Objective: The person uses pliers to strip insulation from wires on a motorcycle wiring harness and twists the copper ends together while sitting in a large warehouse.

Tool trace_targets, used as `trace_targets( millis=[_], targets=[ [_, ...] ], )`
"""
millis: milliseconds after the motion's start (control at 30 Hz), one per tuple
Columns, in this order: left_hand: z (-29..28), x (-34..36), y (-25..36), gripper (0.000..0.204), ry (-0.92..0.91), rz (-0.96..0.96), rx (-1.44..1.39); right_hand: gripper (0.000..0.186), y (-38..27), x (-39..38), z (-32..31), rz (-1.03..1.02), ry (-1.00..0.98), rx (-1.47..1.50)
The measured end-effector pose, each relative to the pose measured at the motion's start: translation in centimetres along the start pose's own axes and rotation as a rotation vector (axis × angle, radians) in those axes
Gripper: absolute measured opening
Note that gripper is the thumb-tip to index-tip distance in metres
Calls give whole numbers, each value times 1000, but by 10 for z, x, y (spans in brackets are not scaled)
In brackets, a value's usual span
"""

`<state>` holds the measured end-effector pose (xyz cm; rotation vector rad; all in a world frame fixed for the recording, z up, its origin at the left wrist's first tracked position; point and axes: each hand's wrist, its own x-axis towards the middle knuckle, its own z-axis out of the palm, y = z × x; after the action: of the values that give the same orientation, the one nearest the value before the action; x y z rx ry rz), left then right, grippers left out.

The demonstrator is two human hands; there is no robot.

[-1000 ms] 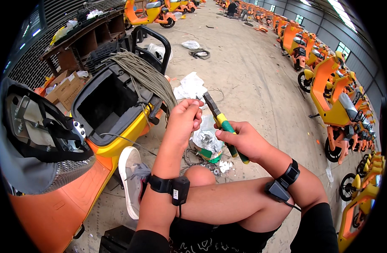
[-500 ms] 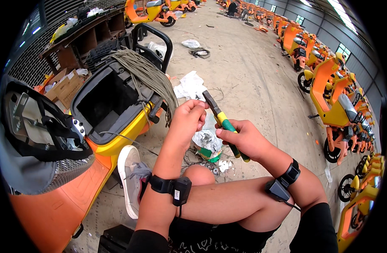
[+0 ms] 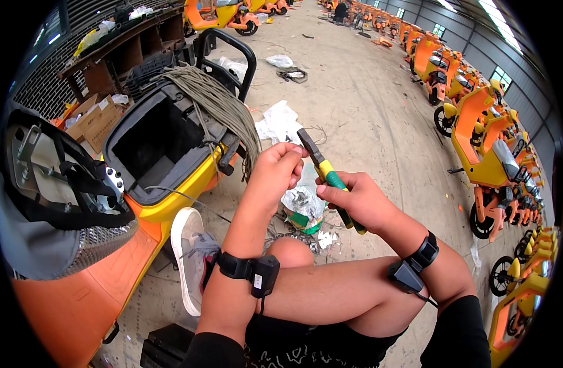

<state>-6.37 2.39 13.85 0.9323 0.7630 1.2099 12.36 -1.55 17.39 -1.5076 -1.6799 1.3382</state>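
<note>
My right hand is wrapped round combination pliers with green and yellow handles. Their dark jaws point up and to the left, close to the fingertips of my left hand. That hand is closed in a pinch; whatever lies between its fingers is too small to make out. Left of it stands a yellow and orange scooter with its dark seat tipped up and the black storage box open. A bundle of grey-green cords lies over the scooter's rear end, and a thin cord trails across the box rim.
Below my hands, a torn white and green bag sits on the concrete floor among small metal parts. White plastic lies farther off. Parked scooters line the right side. Cardboard boxes and a brown bench stand at far left.
The pliers and both hands have shifted very slightly to the right in view. The pliers' jaws remain beside my left fingertips, and both grips look the same.
</note>
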Motion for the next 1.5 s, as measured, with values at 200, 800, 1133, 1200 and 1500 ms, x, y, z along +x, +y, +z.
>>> trace_targets(
  millis=[200, 800, 1133, 1200, 1500],
  targets=[
    [-7, 1, 0, 16, -16, -37, 17, 36, -5, -1, 1, 0, -20, -27],
    [-12, -9, 13, 14, -31, -116, -136, 36, -14, -9, -3, 105, -3, 95],
    [-26, -9, 21, 15, -23, -73, -255, 25, -2, -1, -34, 21, 415, 294],
    [-23, -6, 17, 16, 7, -50, -226, 28, -12, -9, -16, 16, 229, 131],
    [-18, -2, 12, 17, 45, 7, -274, 34, -13, -15, -11, 25, 27, -105]
  ],
)
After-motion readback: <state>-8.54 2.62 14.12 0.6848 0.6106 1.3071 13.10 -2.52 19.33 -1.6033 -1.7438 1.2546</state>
